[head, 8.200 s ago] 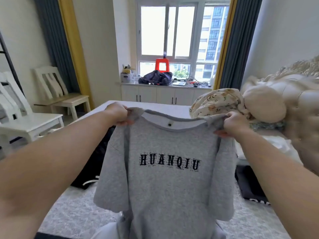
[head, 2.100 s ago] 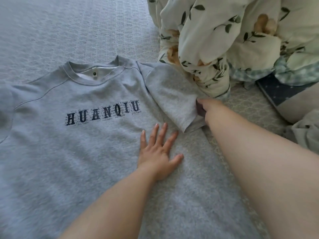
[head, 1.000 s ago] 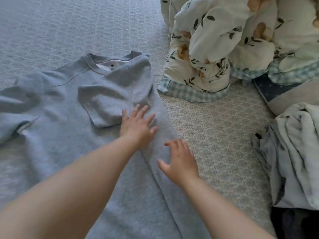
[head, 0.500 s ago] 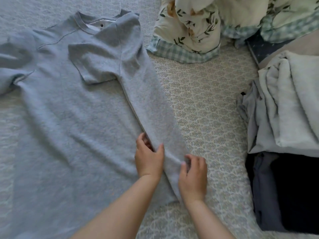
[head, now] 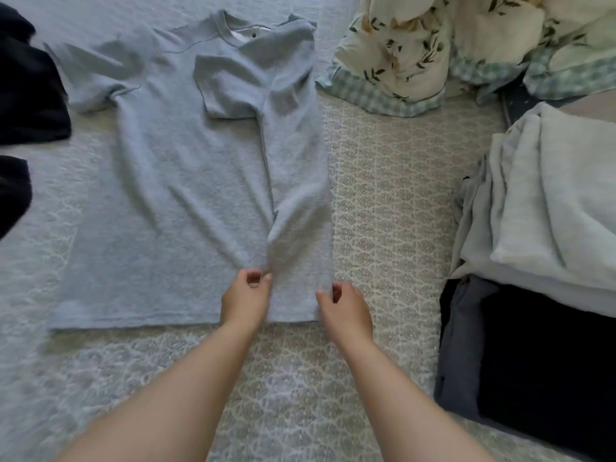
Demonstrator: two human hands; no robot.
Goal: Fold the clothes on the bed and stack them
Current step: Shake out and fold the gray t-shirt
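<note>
A grey t-shirt (head: 173, 201) lies flat on the patterned bed cover (head: 383, 201), collar at the top. Its right side and right sleeve are folded inward over the chest, hiding the print. My left hand (head: 246, 298) pinches the inner edge of that folded strip close to the hem. My right hand (head: 343, 308) pinches the strip's outer edge, also by the hem. On the right lies a stack of folded clothes (head: 546, 208), pale grey pieces on top of dark ones (head: 533, 368).
A floral quilt with a checked border (head: 433, 55) is bunched at the top right. Dark garments (head: 26, 81) lie at the left edge. Bare bed cover runs between the shirt and the stack, and below the hem.
My hands have slid down the folded strip to the shirt's hem. The view now takes in the whole shirt and dark garments on the left.
</note>
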